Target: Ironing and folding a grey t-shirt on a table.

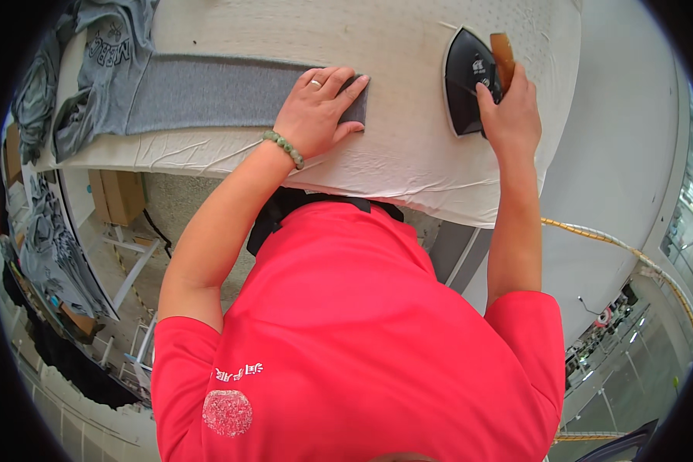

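Observation:
A grey knit garment [208,94] with dark lettering lies on the white padded ironing table [408,169]. One long narrow part of it, a sleeve or a leg, is laid out flat toward the right. Over the end of that part rests my left hand [313,110], its fingers stretched and thumb apart, pressing on the cloth. My right hand [513,115] is wrapped around the brown handle of a black iron [462,81] near the table's right end. The iron stands apart from the garment; its soleplate is hidden, so I cannot tell if it touches the cover.
More grey garments [50,242] lie piled at the far left, lower than the tabletop. A cardboard box [117,196] sits beneath the table on the left. A yellow-and-white hose [593,233] runs at the right, beside a grey-white surface [616,154].

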`<state>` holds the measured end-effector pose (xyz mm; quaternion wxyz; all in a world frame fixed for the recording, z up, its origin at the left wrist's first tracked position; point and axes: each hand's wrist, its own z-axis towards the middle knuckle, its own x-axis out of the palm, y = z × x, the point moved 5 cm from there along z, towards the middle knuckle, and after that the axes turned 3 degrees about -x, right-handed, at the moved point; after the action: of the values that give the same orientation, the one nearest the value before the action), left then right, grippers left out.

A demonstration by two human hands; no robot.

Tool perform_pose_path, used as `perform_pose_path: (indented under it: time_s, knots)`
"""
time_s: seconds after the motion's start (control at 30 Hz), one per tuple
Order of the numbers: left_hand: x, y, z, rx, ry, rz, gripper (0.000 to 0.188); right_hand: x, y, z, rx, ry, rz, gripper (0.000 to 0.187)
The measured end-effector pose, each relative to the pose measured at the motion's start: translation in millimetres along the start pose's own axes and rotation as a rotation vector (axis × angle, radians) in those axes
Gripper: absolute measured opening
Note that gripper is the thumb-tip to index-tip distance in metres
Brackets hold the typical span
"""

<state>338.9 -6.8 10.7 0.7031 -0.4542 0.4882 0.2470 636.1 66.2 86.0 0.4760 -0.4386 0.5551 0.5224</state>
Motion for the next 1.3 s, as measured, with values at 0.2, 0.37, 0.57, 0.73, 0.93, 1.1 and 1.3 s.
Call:
perform_pose_path:
  time_s: [0.2, 0.37, 0.57, 0.73, 0.93, 1.1, 1.3]
  knots:
    - [1, 6, -3, -0.048, -0.026, -0.104, 0.081, 13, 27, 4, 0.159, 0.58, 0.267, 0.06]
    - [4, 14, 0, -0.076, -0.049, -0.163, 0.082, 13, 72, -39, -0.408, 0.553, -0.104, 0.057]
    - [2, 17, 0, -0.046, -0.008, -0.165, 0.084, 19, 110, -40, -0.52, 0.629, -0.086, 0.043]
    - [-6, 21, -8, 0.03, -0.063, -0.311, 0.076, 30, 128, -48, -0.661, 0.682, -0.158, 0.051]
    - [-21, 52, -33, -0.067, -0.26, -0.047, 0.054, 34, 145, -16, -0.453, 0.504, -0.002, 0.032]
    - [-46, 109, -65, -0.207, -0.321, 0.203, 0.051, 38, 179, -7, -0.488, 0.594, -0.045, 0.032]
    - [-86, 193, -96, -0.294, -0.339, 0.329, 0.049, 58, 272, 4, -0.528, 0.595, -0.012, 0.032]
